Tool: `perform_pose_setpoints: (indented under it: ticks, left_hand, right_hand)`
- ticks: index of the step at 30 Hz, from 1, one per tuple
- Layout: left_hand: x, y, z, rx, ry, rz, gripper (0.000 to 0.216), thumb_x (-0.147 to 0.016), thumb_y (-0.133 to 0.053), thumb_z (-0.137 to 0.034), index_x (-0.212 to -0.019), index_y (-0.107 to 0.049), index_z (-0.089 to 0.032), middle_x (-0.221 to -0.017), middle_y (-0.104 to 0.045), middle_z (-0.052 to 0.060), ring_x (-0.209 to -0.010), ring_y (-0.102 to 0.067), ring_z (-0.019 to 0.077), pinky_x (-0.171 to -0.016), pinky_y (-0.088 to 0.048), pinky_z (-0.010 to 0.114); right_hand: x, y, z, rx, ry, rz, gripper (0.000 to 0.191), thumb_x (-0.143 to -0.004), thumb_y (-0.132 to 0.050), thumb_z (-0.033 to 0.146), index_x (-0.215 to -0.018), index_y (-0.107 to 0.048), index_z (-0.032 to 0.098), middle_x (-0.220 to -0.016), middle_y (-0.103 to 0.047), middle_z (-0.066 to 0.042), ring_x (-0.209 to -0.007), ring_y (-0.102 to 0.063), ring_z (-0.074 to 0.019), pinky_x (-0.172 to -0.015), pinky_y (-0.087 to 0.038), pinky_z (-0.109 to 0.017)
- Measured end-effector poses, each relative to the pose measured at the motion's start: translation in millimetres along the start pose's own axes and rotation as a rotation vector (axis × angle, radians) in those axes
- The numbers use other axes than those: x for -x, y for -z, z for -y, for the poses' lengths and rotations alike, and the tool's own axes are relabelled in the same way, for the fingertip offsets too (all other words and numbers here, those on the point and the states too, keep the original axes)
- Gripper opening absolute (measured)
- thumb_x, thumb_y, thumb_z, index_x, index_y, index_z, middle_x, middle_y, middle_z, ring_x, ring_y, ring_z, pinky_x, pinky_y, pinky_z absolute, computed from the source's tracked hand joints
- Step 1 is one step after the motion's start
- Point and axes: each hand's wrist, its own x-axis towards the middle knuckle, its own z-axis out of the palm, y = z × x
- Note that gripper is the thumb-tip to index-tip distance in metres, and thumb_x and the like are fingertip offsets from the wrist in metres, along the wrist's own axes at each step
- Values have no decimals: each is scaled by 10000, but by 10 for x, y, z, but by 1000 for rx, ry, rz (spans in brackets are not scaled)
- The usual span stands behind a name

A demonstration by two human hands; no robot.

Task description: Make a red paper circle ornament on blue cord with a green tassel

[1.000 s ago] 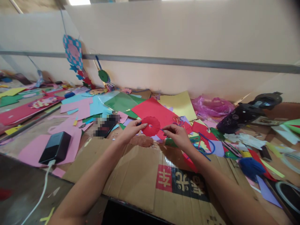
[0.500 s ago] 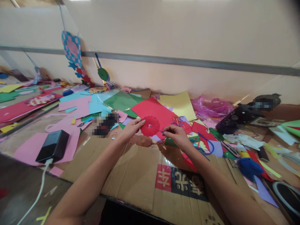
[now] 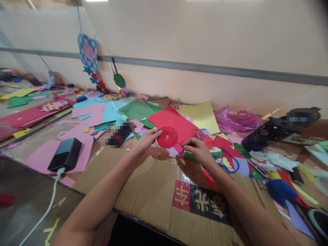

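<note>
Between thumb and fingers, my left hand [image 3: 151, 138] holds the edge of a round red paper disc [image 3: 167, 137] with a scalloped rim and a small hole at its middle. On the right, my right hand [image 3: 196, 147] is closed in a pinch on a thin blue cord [image 3: 181, 145], just beside the disc's lower right edge. Whether the cord passes through the disc I cannot tell. Both hands are above the cardboard [image 3: 148, 184]. Under and behind them lie a red paper sheet [image 3: 166, 118] and a tangle of blue cord [image 3: 237, 164].
A black power bank [image 3: 65, 155] with a white cable stands at the left. Yellow paper [image 3: 200, 114], a pink plastic bag [image 3: 237, 119], a dark bottle [image 3: 266, 131] and blue yarn [image 3: 280, 191] lie around. Paper crafts [image 3: 87, 51] hang at the wall.
The view has swung slightly left, so everything sits a little further right. Both hands keep their grip on the disc and the cord.
</note>
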Motion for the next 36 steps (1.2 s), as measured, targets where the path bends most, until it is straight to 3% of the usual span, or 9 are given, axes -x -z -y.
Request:
perform_pose_setpoints:
  ticks: [7,16,22,29,36]
  left_hand:
    - [-34,2,52,53,-8,6,467,-658,-747,-580,-819,-691,-144,-788,-661,30,-680,-518,131,-605,-379,236]
    - [-36,-4,53,76,-11,4,450,-649,-764,-569,-795,-706,-147,-756,-679,28,-670,-528,133,-617,-412,245]
    - [49,-157,0,189,35,89,523,-624,-784,-585,-887,-713,-139,-884,-727,72,-776,-622,182,-745,-498,307]
    - [173,-294,-43,49,1,99,424,-693,-737,-508,-905,-705,-142,-917,-705,67,-835,-608,185,-730,-474,279]
    - [219,-231,-192,-140,37,198,272,-617,-769,-349,-796,-721,-150,-816,-691,41,-772,-598,186,-698,-465,283]
  right_hand:
    - [3,21,15,22,2,-4,184,-632,-656,378,-662,-627,199,-642,-623,-8,-649,-548,-172,-638,-411,-300]
    - [-4,32,12,29,0,-30,151,-614,-653,344,-638,-624,198,-619,-619,1,-642,-547,-168,-636,-407,-298]
    - [54,-30,152,-168,-50,25,402,-683,-704,485,-951,-673,187,-896,-701,-47,-710,-579,-159,-624,-436,-277]
    - [106,-102,154,-250,-152,183,408,-627,-789,539,-778,-657,184,-709,-657,-20,-615,-550,-143,-575,-432,-269]
    - [127,-87,134,-109,-79,214,329,-691,-753,472,-790,-669,170,-683,-637,-5,-600,-536,-140,-566,-418,-261]
